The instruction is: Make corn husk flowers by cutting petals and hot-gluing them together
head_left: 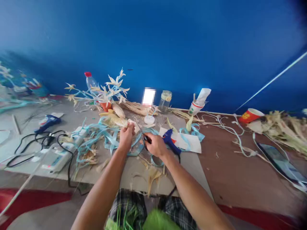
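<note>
My right hand [155,145] is closed round the dark handles of a pair of scissors [139,126]. Their thin blades point up and left, toward my other hand. Pinched in the fingers of my left hand [127,133] is a pale piece of what looks like dried corn husk [131,122]. Whether the blades touch it is too blurred to tell. Light blue ribbon [111,140] lies tangled beside and under my left wrist. Just right of my right hand rests a blue glue gun [171,142], partly on a white sheet [193,143].
Husk flowers [115,83] stand in an orange pot [105,106] at the back. A power strip [59,156] with black cables and a second glue gun [49,123] lie left. Behind are a glass jar [165,101] and paper cup [195,108]; a red cup [251,115] and phone [283,163] are right.
</note>
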A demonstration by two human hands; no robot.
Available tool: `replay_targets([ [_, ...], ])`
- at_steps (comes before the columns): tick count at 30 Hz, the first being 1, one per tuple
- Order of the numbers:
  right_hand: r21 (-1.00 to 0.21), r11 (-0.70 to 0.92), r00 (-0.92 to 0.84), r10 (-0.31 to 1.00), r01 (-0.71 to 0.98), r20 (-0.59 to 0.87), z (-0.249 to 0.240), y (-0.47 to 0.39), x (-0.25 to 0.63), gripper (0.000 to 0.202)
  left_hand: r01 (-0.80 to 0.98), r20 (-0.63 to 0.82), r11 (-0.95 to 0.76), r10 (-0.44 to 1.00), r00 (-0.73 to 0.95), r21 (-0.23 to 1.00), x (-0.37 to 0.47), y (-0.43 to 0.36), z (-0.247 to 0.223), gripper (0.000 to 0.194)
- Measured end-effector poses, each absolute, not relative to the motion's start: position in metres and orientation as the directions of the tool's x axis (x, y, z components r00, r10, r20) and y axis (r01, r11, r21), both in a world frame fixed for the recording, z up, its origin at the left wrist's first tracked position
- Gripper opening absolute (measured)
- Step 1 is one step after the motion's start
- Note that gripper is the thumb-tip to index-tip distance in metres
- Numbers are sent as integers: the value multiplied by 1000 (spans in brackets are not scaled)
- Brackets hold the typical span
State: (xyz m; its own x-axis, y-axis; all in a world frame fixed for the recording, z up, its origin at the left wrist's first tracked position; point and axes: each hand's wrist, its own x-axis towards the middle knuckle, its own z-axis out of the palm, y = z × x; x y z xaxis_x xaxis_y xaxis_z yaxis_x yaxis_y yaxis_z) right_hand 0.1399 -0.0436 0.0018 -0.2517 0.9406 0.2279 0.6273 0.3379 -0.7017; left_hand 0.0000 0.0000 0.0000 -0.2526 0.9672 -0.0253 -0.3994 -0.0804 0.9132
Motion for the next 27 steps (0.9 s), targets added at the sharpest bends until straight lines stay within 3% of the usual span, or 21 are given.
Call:
replay_targets([
  [18,-667,346,-297,936,660,191,2,-43,142,21,-286,48,-130,960,-277,949,-5,4,-11,44],
  [24,-726,336,-311,934,600,175,-1,-42,142,21,-295,51,-132,962,-267,946,-5,4,-11,45],
  [27,-840,268,-257,953,472,159,-7,-37,142,16,-331,38,-133,959,-280,934,-6,6,-11,44],
])
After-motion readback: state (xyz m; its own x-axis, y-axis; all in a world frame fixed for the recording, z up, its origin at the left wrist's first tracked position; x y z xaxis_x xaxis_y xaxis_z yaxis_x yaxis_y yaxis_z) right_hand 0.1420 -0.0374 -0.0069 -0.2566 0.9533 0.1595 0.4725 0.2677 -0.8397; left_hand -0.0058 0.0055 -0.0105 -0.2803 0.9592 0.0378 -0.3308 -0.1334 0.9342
